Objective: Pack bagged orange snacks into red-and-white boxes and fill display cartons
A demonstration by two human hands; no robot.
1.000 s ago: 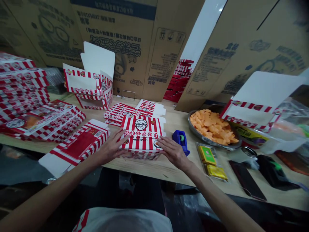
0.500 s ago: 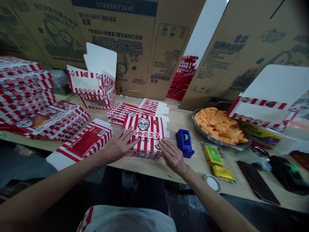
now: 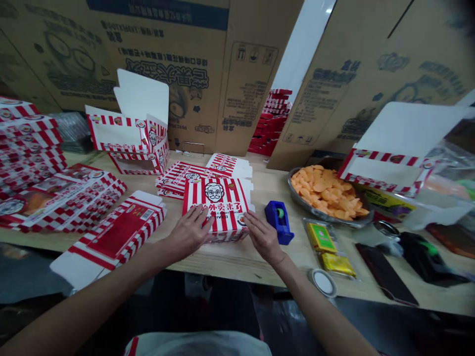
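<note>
In front of me lies a red-and-white striped cardboard box [image 3: 218, 190], with a printed face and Chinese lettering on its top. My left hand [image 3: 191, 230] rests on its near left part, fingers stretched out over the lettering. At the near right corner, my right hand [image 3: 263, 237] touches the box with its fingers extended. Neither hand wraps round it. Just right of my right hand stands a blue tape dispenser [image 3: 280, 222] with a green roll. Behind the box are flat striped cartons [image 3: 180, 178].
Stacked cartons [image 3: 63, 198] and a longer flattened carton [image 3: 122, 230] lie left. An open box [image 3: 137, 138] stands behind. On the right are a metal bowl [image 3: 297, 198] of orange chips [image 3: 326, 193], yellow packets [image 3: 336, 264], a tape roll [image 3: 322, 283] and a dark phone-like slab [image 3: 386, 274].
The view has shifted slightly, so most things sit a little further left. My left hand has slid nearer to me on the box. My right hand stays at the corner.
</note>
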